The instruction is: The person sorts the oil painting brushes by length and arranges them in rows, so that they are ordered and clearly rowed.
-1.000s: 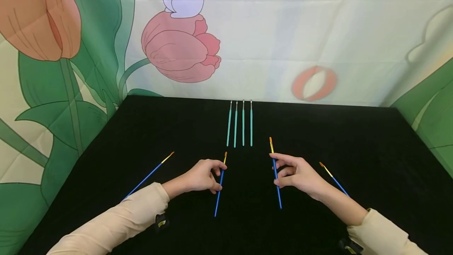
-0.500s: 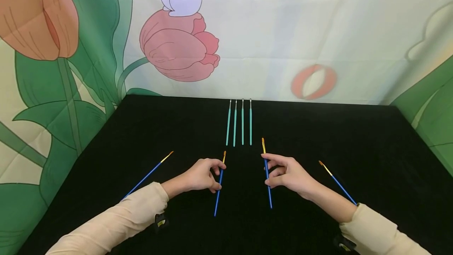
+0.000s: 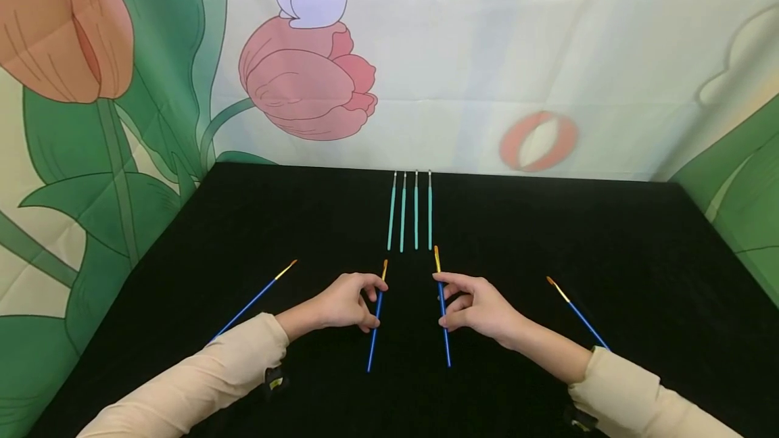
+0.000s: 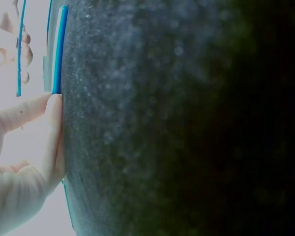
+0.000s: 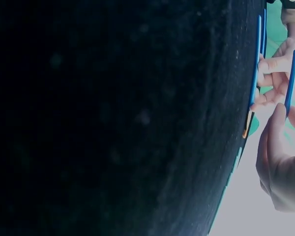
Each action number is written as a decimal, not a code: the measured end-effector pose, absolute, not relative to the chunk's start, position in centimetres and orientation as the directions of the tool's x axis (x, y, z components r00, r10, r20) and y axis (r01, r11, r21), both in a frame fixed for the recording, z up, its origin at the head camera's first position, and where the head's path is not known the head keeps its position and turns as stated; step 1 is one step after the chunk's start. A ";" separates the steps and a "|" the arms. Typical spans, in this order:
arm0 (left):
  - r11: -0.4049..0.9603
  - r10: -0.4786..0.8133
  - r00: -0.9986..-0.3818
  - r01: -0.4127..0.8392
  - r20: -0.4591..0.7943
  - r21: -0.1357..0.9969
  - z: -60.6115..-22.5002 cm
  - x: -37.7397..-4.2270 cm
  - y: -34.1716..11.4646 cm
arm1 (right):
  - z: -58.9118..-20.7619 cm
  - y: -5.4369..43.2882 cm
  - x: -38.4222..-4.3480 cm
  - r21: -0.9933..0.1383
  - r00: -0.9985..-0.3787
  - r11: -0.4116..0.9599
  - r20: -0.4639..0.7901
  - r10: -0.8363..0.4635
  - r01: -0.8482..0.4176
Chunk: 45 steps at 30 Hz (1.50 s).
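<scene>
My left hand (image 3: 343, 303) pinches a blue-handled paintbrush (image 3: 373, 343) with a gold ferrule and orange bristles, lying along the black cloth with its tip pointing away. To its right, my right hand (image 3: 483, 309) holds a matching paintbrush (image 3: 446, 347) between thumb and fingers, bristles also pointing away and leaning slightly left. In the left wrist view, the left hand's brush handle (image 4: 60, 49) lies at the cloth, while the right hand's brush (image 4: 20, 59) shows apart from the surface. The right wrist view likewise shows that raised brush handle (image 5: 292, 78) off the cloth.
Several teal-handled brushes (image 3: 416, 215) lie side by side at the back middle. One more blue paintbrush (image 3: 249, 304) slants at the left beside the left sleeve, another (image 3: 581, 316) at the right near the right sleeve. A printed curtain (image 3: 438, 73) stands behind the black table (image 3: 517, 222).
My right hand has moved left with its paintbrush, toward the left hand's brush, and slightly nearer to me in the last half second. The left hand stays in place.
</scene>
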<state>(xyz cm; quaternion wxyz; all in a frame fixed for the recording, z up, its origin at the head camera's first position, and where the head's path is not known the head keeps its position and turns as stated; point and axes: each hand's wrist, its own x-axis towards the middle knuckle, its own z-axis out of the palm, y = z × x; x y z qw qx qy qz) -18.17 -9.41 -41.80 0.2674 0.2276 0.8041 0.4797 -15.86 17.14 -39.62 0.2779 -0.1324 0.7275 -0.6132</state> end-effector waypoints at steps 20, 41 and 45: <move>0.445 0.616 -0.757 0.104 -0.219 0.890 -41.8 -18.1 -9.3 | -40.6 14.4 -15.7 -0.960 -0.765 0.179 -0.279 -0.580 0.214; 0.448 0.616 -0.761 0.125 -0.204 0.886 -41.5 -18.1 -9.2 | -41.4 12.2 -16.3 -0.949 -0.802 0.223 -0.307 -0.512 0.221; 0.441 0.611 -0.766 0.120 -0.200 0.889 -41.5 -18.0 -9.1 | -41.3 11.7 -16.3 -0.949 -0.812 0.234 -0.305 -0.498 0.213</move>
